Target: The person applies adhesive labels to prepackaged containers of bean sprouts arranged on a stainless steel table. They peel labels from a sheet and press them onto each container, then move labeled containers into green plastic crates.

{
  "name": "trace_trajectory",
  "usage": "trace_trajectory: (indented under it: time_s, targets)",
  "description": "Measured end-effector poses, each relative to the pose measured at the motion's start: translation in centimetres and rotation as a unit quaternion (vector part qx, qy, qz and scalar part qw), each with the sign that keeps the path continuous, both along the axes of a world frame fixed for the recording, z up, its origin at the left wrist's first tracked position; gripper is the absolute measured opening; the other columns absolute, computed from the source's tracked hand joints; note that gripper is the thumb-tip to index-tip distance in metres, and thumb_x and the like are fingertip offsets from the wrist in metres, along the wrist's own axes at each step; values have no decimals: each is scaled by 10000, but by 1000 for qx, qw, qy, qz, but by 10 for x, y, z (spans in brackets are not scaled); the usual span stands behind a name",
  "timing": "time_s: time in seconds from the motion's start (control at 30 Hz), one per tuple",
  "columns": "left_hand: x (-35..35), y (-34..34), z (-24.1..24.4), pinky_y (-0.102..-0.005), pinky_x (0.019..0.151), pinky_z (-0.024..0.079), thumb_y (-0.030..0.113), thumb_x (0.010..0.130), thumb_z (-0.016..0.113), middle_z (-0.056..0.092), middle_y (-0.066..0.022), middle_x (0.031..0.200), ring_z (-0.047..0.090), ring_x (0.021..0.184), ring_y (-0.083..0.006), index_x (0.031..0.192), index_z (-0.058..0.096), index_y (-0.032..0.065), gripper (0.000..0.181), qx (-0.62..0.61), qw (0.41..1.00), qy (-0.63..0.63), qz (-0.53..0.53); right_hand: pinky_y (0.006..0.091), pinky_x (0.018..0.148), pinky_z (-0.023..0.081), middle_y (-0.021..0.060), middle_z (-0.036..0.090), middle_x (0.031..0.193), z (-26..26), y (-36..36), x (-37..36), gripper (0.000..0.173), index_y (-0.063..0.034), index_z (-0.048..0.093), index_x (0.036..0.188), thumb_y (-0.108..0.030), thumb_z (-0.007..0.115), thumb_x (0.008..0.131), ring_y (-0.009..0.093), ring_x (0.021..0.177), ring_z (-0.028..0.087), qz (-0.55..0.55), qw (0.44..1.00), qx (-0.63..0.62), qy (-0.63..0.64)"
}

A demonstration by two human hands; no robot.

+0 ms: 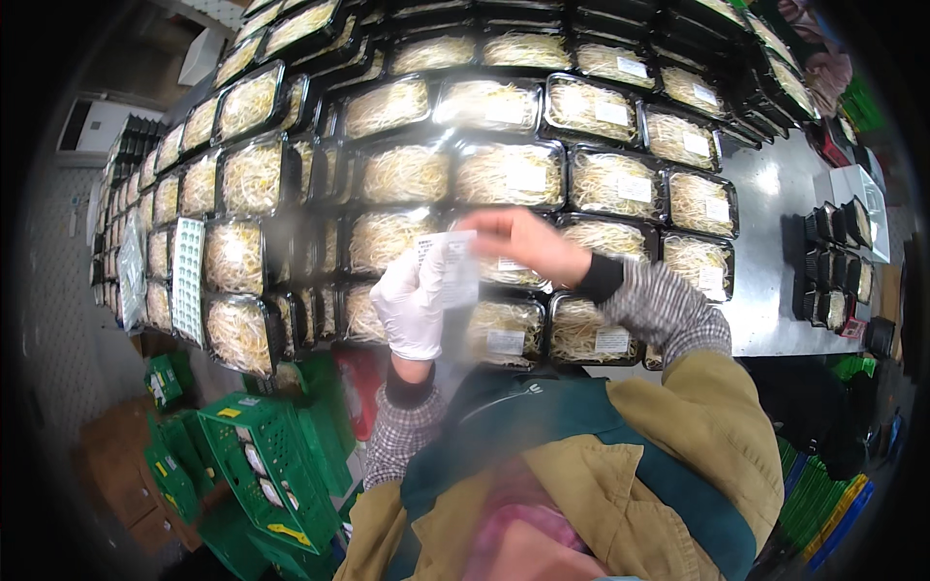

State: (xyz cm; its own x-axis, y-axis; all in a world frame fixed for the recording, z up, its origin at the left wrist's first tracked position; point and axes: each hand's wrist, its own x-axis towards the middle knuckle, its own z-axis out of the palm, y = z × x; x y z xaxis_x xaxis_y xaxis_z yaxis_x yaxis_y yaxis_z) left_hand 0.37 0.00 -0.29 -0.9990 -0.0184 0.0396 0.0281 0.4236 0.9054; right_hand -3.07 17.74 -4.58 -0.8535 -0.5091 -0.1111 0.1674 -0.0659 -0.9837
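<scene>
My left hand (413, 309), in a white glove, grips a sheet of white labels (459, 272) that bear print. Bare and slightly blurred, my right hand (527, 243) is at the sheet's upper right edge. Whether its fingers pinch a label there is hard to tell. Beneath both hands stand rows of black plastic trays of bean sprouts under clear film. White labels mark the trays on the right, such as one sprout tray (508, 330) near my body. Another sprout tray (405, 174), farther left, shows no label on its film.
Stacked sprout trays (236, 338) rise at the left, with a sheet of green-printed stickers (188, 279) on top. Green plastic crates (265, 465) stand lower left beside cardboard boxes (123, 465). A metal table (770, 290) extends right, carrying smaller black packs (835, 272).
</scene>
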Motion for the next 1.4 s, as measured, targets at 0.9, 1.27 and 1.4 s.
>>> trace_trajectory:
  time_s: [0.9,1.27,1.4]
  targets:
    - [60,-83,15,-266,849,472,92,831,657,589,-98,1112,595,940,-156,1244,474,-21,466,213,970,-107,47,478,926,332,95,564,1144,-123,134,-275,586,-115,571,1183,-536,615,778,297,1110,469,-417,609,669,89]
    - [56,-73,-13,-318,623,434,64,857,599,609,-139,745,558,664,-213,865,619,-56,122,-15,992,-19,122,382,813,493,159,623,1095,-90,75,-205,249,-40,662,993,-241,606,857,280,948,618,-300,857,385,164]
    - [57,-85,-34,-338,501,418,6,796,631,536,-90,642,511,557,-255,857,663,33,74,-93,982,167,2,240,850,449,48,637,987,-22,-45,-2,303,-17,617,1052,-277,601,897,109,933,576,75,996,19,-32]
